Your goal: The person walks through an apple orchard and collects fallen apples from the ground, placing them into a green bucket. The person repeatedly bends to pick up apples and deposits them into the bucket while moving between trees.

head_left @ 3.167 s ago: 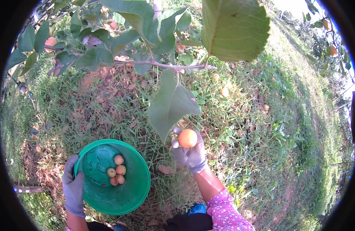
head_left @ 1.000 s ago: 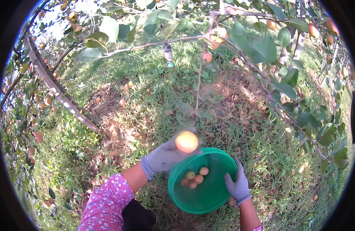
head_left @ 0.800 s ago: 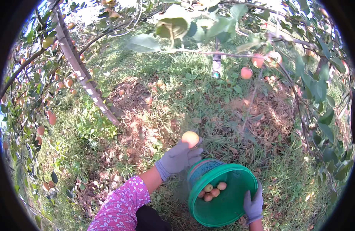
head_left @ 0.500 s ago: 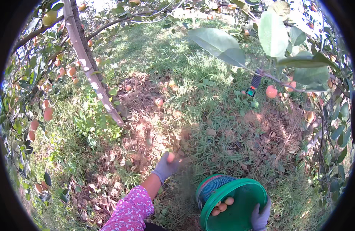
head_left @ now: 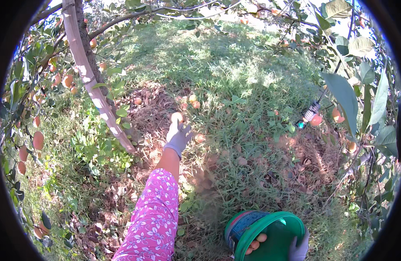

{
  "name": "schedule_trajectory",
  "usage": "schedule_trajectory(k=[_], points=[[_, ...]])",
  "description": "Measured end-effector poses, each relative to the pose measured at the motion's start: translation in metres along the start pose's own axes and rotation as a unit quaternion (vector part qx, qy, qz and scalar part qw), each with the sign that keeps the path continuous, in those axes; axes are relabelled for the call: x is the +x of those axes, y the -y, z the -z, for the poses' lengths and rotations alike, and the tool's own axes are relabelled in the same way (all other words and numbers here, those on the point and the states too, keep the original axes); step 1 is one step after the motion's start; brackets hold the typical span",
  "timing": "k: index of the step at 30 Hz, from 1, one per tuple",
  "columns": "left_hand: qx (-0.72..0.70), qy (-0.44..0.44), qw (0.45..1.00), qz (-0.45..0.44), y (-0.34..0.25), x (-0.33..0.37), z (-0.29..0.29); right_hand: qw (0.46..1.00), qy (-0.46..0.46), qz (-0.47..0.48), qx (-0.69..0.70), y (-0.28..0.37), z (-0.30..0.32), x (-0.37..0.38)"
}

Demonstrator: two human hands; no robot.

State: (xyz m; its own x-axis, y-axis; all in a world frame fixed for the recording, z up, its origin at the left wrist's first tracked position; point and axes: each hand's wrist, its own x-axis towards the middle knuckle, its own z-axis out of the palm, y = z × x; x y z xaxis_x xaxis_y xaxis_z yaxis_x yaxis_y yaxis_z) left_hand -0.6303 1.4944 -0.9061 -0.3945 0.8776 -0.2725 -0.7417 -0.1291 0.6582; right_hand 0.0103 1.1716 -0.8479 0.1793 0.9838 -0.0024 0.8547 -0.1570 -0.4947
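Ground: While sunlight is falling in patches, rough green grass (head_left: 257,87) is spreading between brown beds of dry, curled leaves (head_left: 150,117).
Pole: pale and slender, the pole (head_left: 88,76) is slanting down in front of a darker, rougher trunk (head_left: 94,61).
Left arm: nearly straight, it is pointing forward from the lower edge, a pink sleeve (head_left: 152,217) of thin cloth with white flowers covering it to below the elbow.
Bucket: the round green plastic bucket (head_left: 276,217), dark blue on its outer wall, is tilting with its mouth toward the right; a few smooth apples (head_left: 255,244) are nestling inside.
Left hand: gloved in grey fabric, the left hand (head_left: 178,137) is showing some fingers slightly spread on its right side.
Right hand: blurred and also gloved, the right hand (head_left: 299,249) is clasping the bucket's right rim, thumb inside.
Apple: a pale orange, rounded apple (head_left: 177,117) is sitting at the left fingertips; whether they are pinching it, I cannot tell.
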Motion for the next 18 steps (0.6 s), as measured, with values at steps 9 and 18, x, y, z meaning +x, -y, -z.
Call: schedule_trajectory(k=[9, 18], points=[[0.396, 0.289, 0.861, 0.138, 0.062, -0.188, -0.021, 0.999, -0.035, 0.028, 0.022, 0.017, -0.01, 0.0], [0.572, 0.452, 0.677, 0.095, 0.101, -0.384, -0.155, 0.999, -0.035, 0.015, 0.031, 0.032, 0.017, 0.001]])
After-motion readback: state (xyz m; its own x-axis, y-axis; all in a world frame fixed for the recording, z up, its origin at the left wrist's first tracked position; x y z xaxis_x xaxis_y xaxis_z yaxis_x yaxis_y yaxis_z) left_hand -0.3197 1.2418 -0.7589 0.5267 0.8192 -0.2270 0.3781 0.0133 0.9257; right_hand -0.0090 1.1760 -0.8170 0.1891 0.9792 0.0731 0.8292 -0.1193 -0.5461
